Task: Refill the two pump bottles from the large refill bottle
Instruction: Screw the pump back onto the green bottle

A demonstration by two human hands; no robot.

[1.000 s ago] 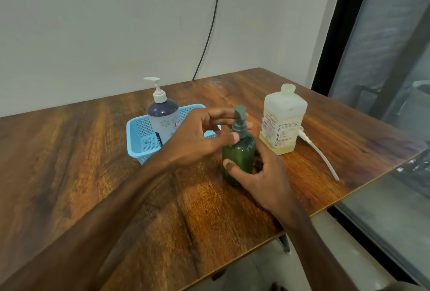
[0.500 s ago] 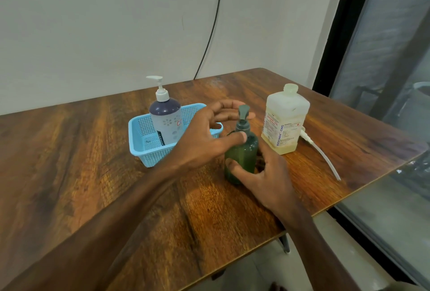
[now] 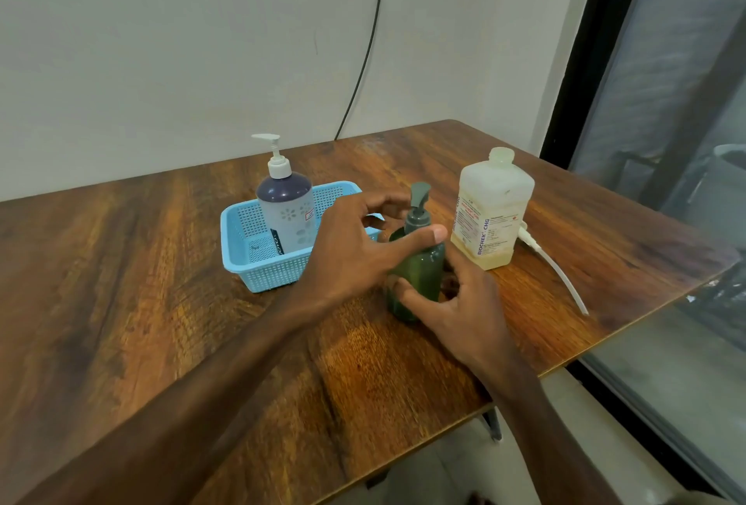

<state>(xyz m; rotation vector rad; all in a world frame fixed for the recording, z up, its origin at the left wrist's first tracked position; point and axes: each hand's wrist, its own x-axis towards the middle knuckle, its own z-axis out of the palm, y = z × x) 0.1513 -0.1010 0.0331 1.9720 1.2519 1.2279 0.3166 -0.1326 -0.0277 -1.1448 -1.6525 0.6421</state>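
A small green pump bottle (image 3: 420, 268) stands upright on the wooden table (image 3: 161, 302). My right hand (image 3: 456, 311) grips its lower body from the near right. My left hand (image 3: 359, 246) wraps its fingers and thumb around the grey pump collar (image 3: 418, 218) at the neck. A second pump bottle (image 3: 284, 210), white with a dark top and white pump, stands in a blue basket (image 3: 258, 266) to the left. The large translucent refill bottle (image 3: 490, 210), with little yellowish liquid at the bottom, stands to the right, uncapped.
A white pump tube (image 3: 553, 266) lies on the table behind and right of the refill bottle, reaching toward the table's right edge. A black cable (image 3: 367, 44) runs down the wall. A window frame stands at the right.
My left hand has shifted its fingers around the green bottle's pump collar, thumb now further across the neck. The view has moved slightly; the bottles stay in place.
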